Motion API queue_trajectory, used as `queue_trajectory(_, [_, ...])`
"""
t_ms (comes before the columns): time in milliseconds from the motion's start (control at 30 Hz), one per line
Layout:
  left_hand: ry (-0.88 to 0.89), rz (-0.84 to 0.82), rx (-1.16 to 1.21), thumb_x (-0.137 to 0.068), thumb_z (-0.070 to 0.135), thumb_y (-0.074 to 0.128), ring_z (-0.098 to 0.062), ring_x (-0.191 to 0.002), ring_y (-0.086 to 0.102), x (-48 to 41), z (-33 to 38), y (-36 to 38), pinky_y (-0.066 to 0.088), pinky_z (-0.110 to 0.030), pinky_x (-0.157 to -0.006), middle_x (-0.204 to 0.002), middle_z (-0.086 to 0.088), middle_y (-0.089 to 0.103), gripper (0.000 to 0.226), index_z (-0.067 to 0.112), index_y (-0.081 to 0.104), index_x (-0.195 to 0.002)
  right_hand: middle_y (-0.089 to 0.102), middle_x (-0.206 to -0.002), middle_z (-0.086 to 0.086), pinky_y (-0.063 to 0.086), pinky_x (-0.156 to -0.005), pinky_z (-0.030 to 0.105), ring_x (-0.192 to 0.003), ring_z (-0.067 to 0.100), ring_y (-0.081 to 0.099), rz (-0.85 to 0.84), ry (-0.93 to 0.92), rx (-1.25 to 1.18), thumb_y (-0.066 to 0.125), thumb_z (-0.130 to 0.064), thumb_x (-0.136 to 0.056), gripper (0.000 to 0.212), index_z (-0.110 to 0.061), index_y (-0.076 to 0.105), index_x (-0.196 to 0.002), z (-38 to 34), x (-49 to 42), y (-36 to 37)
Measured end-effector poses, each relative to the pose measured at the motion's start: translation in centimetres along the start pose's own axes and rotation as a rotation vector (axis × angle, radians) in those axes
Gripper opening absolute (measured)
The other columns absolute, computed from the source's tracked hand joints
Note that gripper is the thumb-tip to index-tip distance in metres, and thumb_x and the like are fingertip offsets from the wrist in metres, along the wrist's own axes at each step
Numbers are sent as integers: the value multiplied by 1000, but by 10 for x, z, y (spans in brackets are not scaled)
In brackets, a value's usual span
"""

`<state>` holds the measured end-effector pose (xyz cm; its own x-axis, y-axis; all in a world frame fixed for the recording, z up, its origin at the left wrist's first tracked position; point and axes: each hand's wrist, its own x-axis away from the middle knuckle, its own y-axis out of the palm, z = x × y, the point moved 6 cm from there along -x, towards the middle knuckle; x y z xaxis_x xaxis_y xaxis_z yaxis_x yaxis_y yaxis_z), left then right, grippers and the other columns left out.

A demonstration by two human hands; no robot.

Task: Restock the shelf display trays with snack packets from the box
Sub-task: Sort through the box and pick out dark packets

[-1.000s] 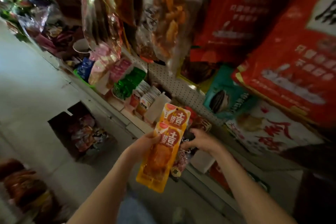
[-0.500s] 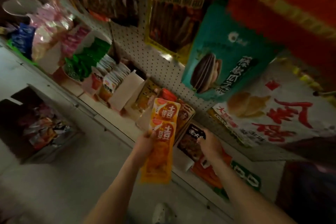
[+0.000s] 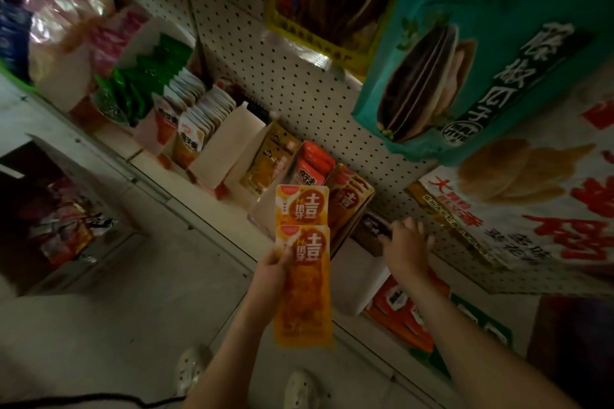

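Left hand (image 3: 271, 267) grips two packets (image 3: 304, 279), not yet placed; tray (image 3: 357, 209) just ahead, part-filled. Right hand (image 3: 407, 247) spread, apparently empty.

Glossy plastic film on the packets (image 3: 304, 262), smooth and catching the light. Matt plain cardboard for the trays (image 3: 229, 146), pale and uncoated inside. Matt white painted sheet on the pegboard (image 3: 299, 86), metal by the look, punched with holes. Shiny, slightly crinkled plastic on the teal bag (image 3: 465, 53). Dull card on the box (image 3: 86, 176). Smooth, dull, pale finish on the floor (image 3: 116, 325).
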<state>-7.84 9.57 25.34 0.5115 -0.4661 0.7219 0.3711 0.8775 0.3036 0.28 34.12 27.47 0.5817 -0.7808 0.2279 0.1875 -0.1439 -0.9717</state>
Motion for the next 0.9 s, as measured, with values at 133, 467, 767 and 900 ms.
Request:
queue_trajectory(133, [8,-19,36,-99,26,49,-26,-91,72,-3,1,-2,59,-36,-69,-100,-9,74,25,12,61,-116,45,-127,9,31,-95,40,-120,27,39,115,33,68,59,-26,-91,29,-14,51,-117,-1,1,-4])
queue_trajectory(467, [49,-51,181,-95,21,57,-28,-92,72,-10,15,5,59,-36,-69,-103,-10,74,26,10,60,-118,49,-99,-20,43,-61,11,-84,-5,51,-516,-154,-967,76,-22,-79,63,-34,30,-122,-101,66,-14])
queue_trajectory(767, [51,-46,121,-100,49,35,-23,-107,67,-21,17,-7,49,-51,-97,-116,-2,70,41,27,53,-129,65,-93,-5,53,-75,34,-89,10,62,-270,16,-1127,66,-21,-87,8,-18,59,-90,-90,52,-19])
queue_trajectory(900, [85,-23,-61,-103,36,38,-7,-94,69,-26,23,-22,56,-31,-82,-110,7,69,23,34,55,-117,67,-108,-4,52,-78,31,-100,11,64,-289,137,-1502,61,-19,-92,18,-25,61,-109,-92,43,-25])
